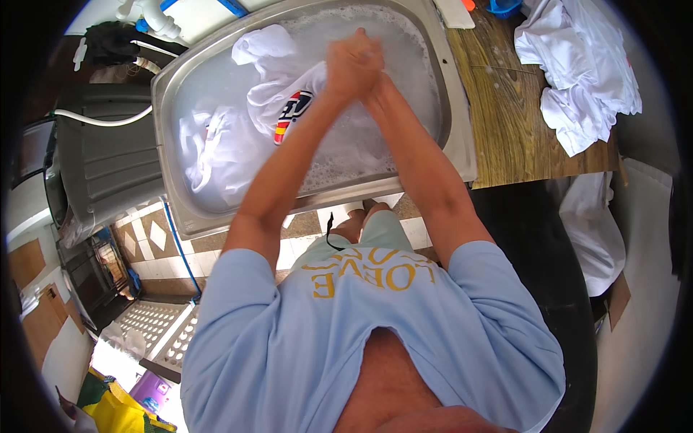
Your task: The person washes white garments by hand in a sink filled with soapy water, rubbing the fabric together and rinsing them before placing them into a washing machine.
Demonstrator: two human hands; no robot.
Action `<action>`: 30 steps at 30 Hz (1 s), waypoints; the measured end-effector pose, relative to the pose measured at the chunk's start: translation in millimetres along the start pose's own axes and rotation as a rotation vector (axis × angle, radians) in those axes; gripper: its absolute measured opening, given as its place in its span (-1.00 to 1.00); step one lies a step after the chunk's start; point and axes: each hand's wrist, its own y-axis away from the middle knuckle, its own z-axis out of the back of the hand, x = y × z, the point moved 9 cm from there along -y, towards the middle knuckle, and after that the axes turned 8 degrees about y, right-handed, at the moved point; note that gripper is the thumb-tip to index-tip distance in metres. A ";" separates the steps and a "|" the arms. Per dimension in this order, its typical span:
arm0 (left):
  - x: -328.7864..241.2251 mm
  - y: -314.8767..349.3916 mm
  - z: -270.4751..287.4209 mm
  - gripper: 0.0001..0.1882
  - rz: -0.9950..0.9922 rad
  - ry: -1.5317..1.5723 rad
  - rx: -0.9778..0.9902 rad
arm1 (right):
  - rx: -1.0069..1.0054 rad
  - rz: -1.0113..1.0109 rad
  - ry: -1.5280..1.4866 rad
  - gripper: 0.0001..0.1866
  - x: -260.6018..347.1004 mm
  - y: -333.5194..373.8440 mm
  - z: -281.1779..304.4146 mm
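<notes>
My two hands meet over the metal sink [453,94], close to its far side and blurred by motion. My left hand [350,65] is closed and lies over my right hand [373,81], hiding most of it. A wet white garment [263,97] with a dark blue, red and yellow print runs up to them. Both hands seem gripped on its cloth, though the fingers are smeared. Cloudy, foamy water [404,54] fills the sink around the garment. Another white cloth [216,151] floats at the sink's left side.
Right of the sink is a wood-patterned counter [505,123] with a pile of white clothes [570,65] on it. A blue container [505,9] stands at its far edge. Left of the sink are a dark grey plastic lid [108,159] and a white hose [101,119].
</notes>
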 end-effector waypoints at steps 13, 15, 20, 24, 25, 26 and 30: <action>-107.2 31.4 -8.5 -0.72 -0.169 0.067 0.129 | 0.416 0.297 0.018 -0.69 12.3 21.0 -44.1; -33.3 6.3 13.7 -0.73 0.106 0.064 0.007 | -0.025 0.218 0.203 -0.67 -0.4 22.5 -47.6; -41.6 3.1 -10.5 -0.72 -0.124 0.124 0.007 | 0.505 0.337 -0.092 -0.64 12.9 -9.6 -24.4; -4.8 -10.2 8.1 -0.66 -0.093 0.057 -0.060 | 0.270 0.335 0.145 -0.57 11.5 -3.7 -4.1; 15.6 -3.5 26.0 -0.64 -0.063 0.015 -0.085 | -0.188 0.171 0.260 -0.52 -0.3 10.8 -15.8; 24.4 -4.6 42.6 -0.63 -0.053 -0.012 -0.111 | -0.615 -0.041 0.315 -0.47 -3.9 49.7 -38.3; 62.3 -21.0 69.4 -0.54 0.510 0.128 0.137 | -0.289 0.002 0.196 -0.64 35.2 33.7 -43.6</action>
